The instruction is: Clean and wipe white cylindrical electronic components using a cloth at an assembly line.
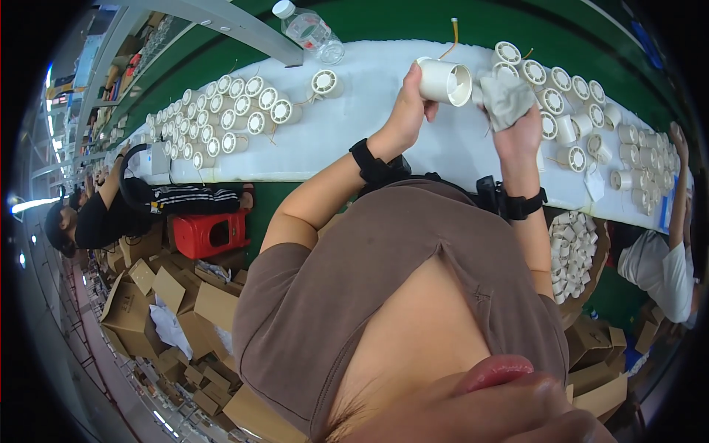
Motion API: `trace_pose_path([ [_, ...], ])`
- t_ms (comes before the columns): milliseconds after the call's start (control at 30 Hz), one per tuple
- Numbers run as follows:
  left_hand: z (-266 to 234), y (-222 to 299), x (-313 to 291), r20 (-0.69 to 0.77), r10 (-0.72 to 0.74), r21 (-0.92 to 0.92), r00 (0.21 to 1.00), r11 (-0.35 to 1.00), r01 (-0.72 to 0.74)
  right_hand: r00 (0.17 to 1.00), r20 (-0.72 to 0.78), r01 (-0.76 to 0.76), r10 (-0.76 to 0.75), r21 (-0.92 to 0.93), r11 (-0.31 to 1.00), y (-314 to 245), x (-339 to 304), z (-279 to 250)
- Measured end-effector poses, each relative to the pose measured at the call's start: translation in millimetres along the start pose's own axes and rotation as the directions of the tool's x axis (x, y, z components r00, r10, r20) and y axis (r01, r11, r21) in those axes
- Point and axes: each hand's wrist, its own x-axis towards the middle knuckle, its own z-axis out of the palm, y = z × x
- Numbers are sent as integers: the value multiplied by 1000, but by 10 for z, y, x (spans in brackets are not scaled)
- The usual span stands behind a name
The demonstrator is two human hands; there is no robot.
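Observation:
My left hand (410, 102) grips a white plastic cylinder (437, 80), its round open end turned to the right. From its top rises a thin yellow wire (455, 31). Close by on the right, my right hand (520, 134) is closed around a crumpled pale grey cloth (509, 100), which is a small gap away from the cylinder. Behind the cloth stand several similar white cylinders (533, 71) with spoked round ends, some partly hidden by it. A single cylinder (326, 83) stands to the left of my left hand.
Cylinders (236, 103) crowd the left of the white-covered table (362, 70); more (641, 159) stand far right. A clear bottle (310, 33) lies near a metal post (244, 28). Below are a carton of white parts (572, 255), cardboard boxes (177, 295) and a red stool (210, 235). Co-workers sit either side.

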Motion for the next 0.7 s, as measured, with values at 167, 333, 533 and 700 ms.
trace_pose_path([
  [167, 23, -61, -31, 82, -263, -98, 961, 958, 270, 793, 455, 608, -406, -632, 481, 65, -80, 198],
  [333, -28, -114, -58, 29, 26, 214, 999, 976, -32, 715, 663, 663, -222, -744, -84, -12, -40, 162],
  [533, -130, -2, -56, 329, 713, 674, 619, 282, -683, 907, 301, -56, 294, -608, 792, 38, -111, 60],
  [700, -190, 77, -75, 368, 549, 632, 750, 444, -635, 920, 367, 168, 137, -685, 709, 49, -113, -15],
])
